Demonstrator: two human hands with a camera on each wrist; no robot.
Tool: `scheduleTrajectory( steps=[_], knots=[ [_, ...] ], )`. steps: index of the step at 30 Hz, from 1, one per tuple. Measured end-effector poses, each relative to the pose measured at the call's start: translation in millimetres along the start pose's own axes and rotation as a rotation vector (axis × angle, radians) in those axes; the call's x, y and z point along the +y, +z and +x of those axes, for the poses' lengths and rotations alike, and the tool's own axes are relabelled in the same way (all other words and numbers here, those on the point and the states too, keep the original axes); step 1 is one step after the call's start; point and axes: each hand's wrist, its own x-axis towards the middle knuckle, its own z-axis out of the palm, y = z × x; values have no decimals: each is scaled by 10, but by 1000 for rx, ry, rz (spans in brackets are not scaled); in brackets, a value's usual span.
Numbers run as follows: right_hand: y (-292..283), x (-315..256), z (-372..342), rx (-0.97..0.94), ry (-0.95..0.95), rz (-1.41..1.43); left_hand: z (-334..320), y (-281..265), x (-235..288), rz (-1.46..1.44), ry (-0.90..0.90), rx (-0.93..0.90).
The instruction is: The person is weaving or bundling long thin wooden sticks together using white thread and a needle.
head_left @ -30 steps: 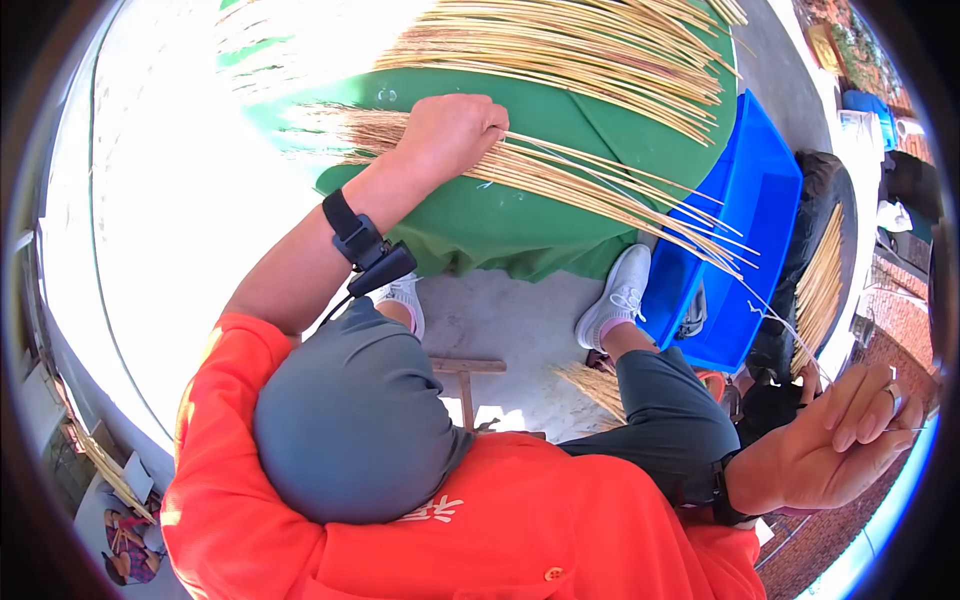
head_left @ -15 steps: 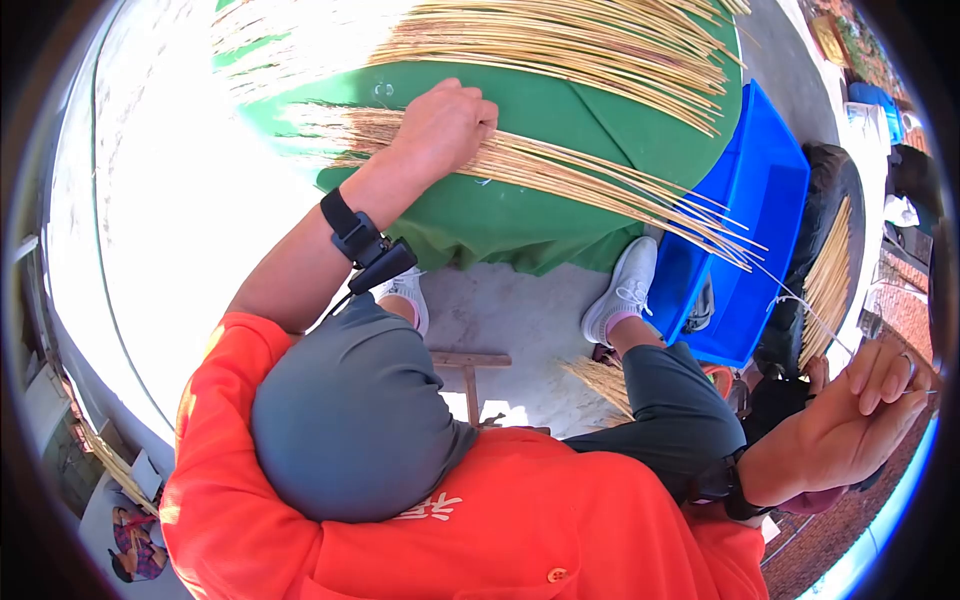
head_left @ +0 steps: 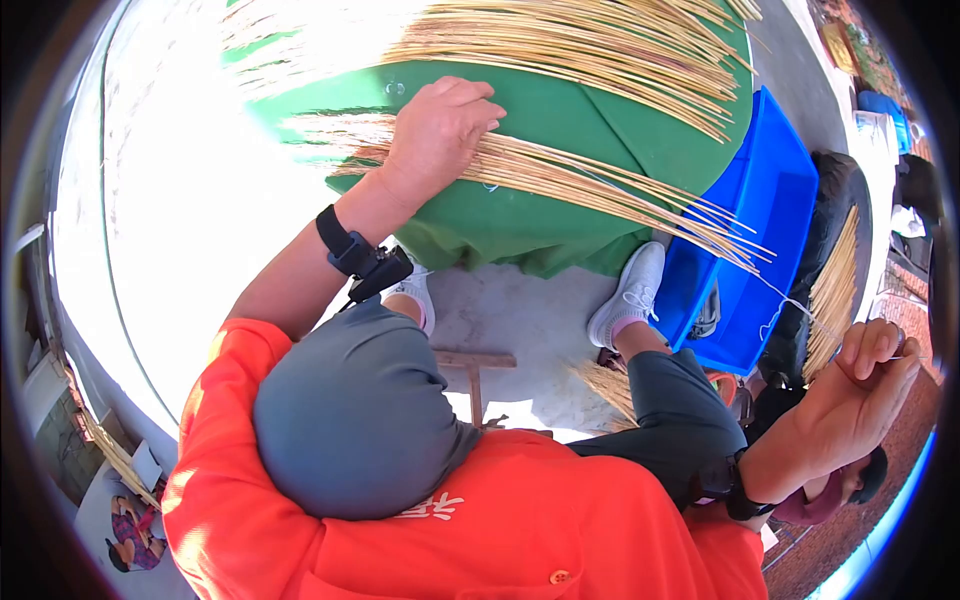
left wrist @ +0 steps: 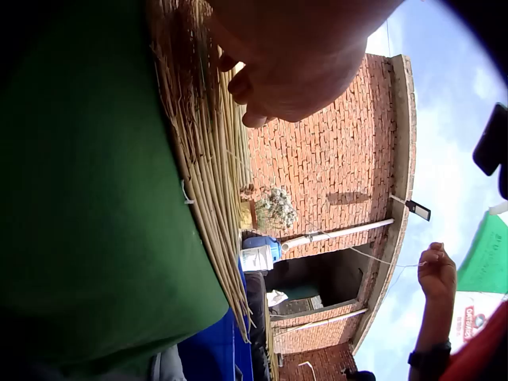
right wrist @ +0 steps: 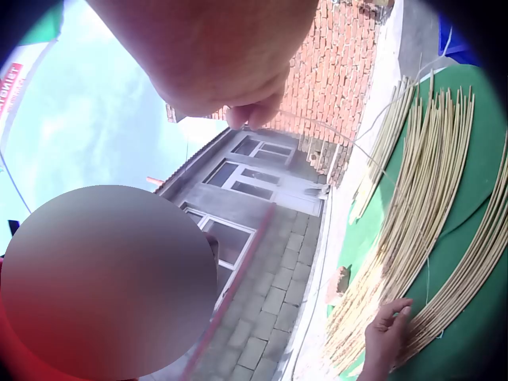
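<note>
The left hand (head_left: pixel 440 130) lies over a thin bundle of straw stalks (head_left: pixel 600 197) on the green cloth (head_left: pixel 540 100), its fingers bent around the bundle near the bushy ends. In the left wrist view the left hand (left wrist: pixel 286 59) is beside the same stalks (left wrist: pixel 208 182). Far out to the right, the raised right hand (head_left: pixel 850 400) pinches a thin white string (head_left: pixel 783 297), which runs back toward the stalk tips. The right wrist view shows the right hand (right wrist: pixel 230 63) with fingertips together on the string (right wrist: pixel 325 127).
A wide spread of stalks (head_left: pixel 570 50) covers the table's far part. A blue bin (head_left: pixel 745 290) stands at the table's right, beside a dark container with more stalks (head_left: pixel 832 290). A wooden stool (head_left: pixel 475 360) and straw (head_left: pixel 607 388) are below; people are at lower left and lower right.
The right hand has moved up slightly, with the string still between its fingers. The left hand has shifted a little up and its fingers have loosened slightly over the bundle.
</note>
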Motion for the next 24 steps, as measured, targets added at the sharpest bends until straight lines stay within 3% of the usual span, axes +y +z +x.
scheduleTrajectory(
  steps=[2,3,5,9,11,15,21,24],
  knots=[
    [7,6,-6,11,-3,-8,-111,-18,68,52,380,29],
    [8,9,-14,34,-6,-32,-167,-25,106,73,372,28],
    [-15,18,-13,2,3,1,-268,-5,169,16,701,-140],
    [-22,8,-26,19,29,24,-355,-26,129,10,650,-181],
    [-29,27,-32,2,22,14,-327,-73,87,170,465,-284],
    [30,55,-67,25,54,-34,-387,-4,-27,243,391,-403],
    [8,74,-76,-13,69,-28,-358,-7,-7,190,314,-438],
    [-17,57,-46,-19,68,-13,-301,-85,-22,-71,227,-438]
  ],
)
